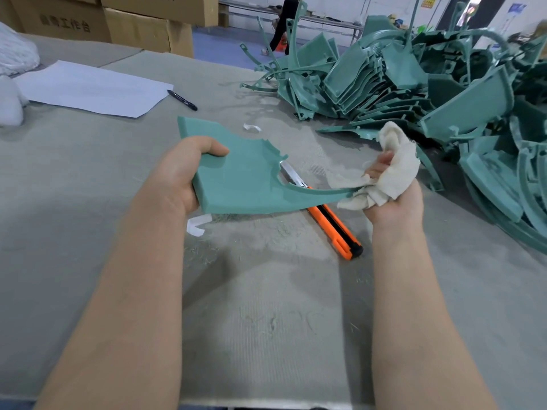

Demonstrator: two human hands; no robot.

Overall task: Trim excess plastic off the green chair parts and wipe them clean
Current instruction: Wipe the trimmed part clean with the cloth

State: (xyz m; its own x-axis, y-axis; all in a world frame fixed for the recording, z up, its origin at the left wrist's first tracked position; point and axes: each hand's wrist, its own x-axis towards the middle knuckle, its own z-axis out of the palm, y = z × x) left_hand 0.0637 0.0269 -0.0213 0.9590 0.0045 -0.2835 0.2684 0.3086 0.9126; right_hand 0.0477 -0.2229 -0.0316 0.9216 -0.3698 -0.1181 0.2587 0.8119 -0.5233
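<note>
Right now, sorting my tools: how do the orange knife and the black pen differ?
The orange knife is thick, its blade end partly hidden behind the held green part; the black pen is slim, fully visible beside the white paper. Both lie untouched on the table.

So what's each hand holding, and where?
The left hand grips the green plastic chair part at its left edge; the right hand holds a crumpled white cloth against the part's thin tip.
</note>
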